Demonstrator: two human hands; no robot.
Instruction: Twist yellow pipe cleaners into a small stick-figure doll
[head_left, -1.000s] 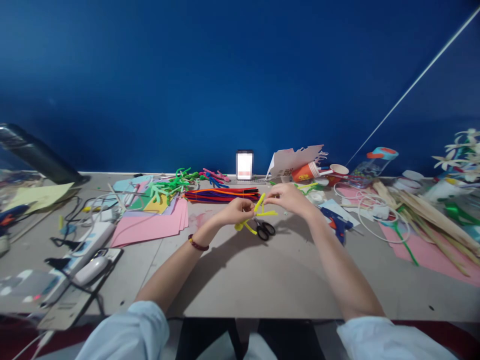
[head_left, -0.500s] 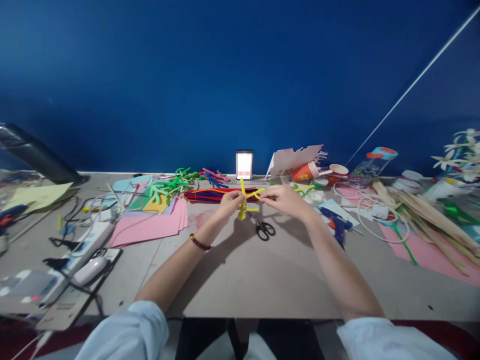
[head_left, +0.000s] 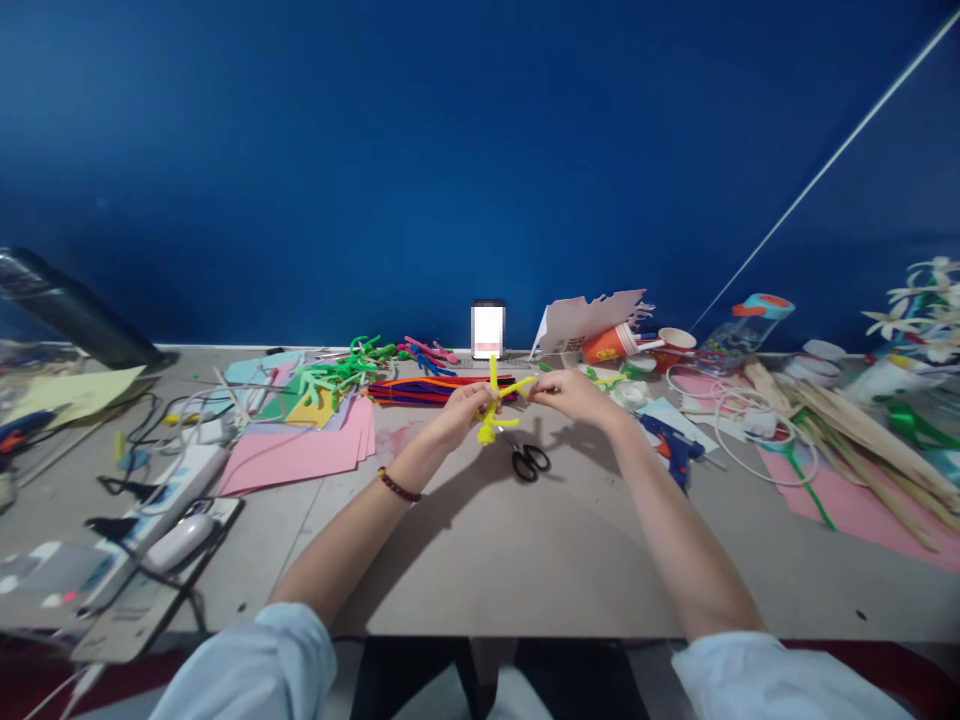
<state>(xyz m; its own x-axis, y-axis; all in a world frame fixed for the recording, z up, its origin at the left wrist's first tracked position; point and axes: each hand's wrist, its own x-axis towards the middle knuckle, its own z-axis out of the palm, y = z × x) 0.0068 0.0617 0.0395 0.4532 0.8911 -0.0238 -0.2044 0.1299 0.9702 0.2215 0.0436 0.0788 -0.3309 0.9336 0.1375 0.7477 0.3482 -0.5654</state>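
Observation:
A yellow pipe-cleaner figure (head_left: 487, 430), with several fuzzy arms sticking out, is held above the table in front of me. My left hand (head_left: 471, 405) pinches it near its middle from the left. At the tip of the arm that points right, my right hand (head_left: 566, 392) has its thumb and forefinger pressed together on the yellow pipe cleaner. Black-handled scissors (head_left: 530, 462) lie on the table just below the figure, their blades partly hidden by it. Behind my hands lies a bundle of purple, red and orange pipe cleaners (head_left: 409, 391).
A lit phone (head_left: 488, 330) leans against the blue wall. Pink paper (head_left: 292, 460), green pipe cleaners (head_left: 360, 355) and a power strip (head_left: 161, 510) lie to the left. On the right are a blue glue gun (head_left: 675, 445), orange paper cups (head_left: 609, 345) and coiled white cable (head_left: 720, 420).
The yellow figure has shifted slightly right and turned a little. My right hand has moved slightly right along the arm, towards its tip. The scissors and other things stay put.

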